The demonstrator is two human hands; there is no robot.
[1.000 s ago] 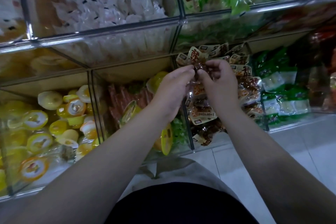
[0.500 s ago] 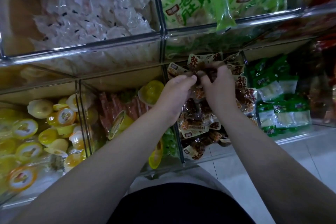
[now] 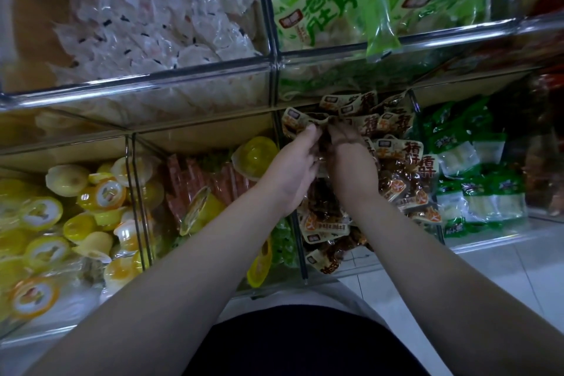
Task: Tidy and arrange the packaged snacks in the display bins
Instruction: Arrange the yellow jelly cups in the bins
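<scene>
A clear display bin in the lower row is filled with brown meat snack packets printed in cream and red. Both my hands are inside it, side by side near the back. My left hand and my right hand each pinch the same brown snack packet at the top of the pile, fingertips almost touching. My fingers hide most of that packet.
Left of it are a bin of orange-red sticks with yellow jelly cups on top and a bin of yellow cups. Green-and-white packets fill the bin on the right. The upper shelf holds white packets and green bags. White floor tiles lie below.
Both hands have reached deeper toward the back of the brown packet bin, still together on the packet. The view has shifted, so the bins sit further left in frame.
</scene>
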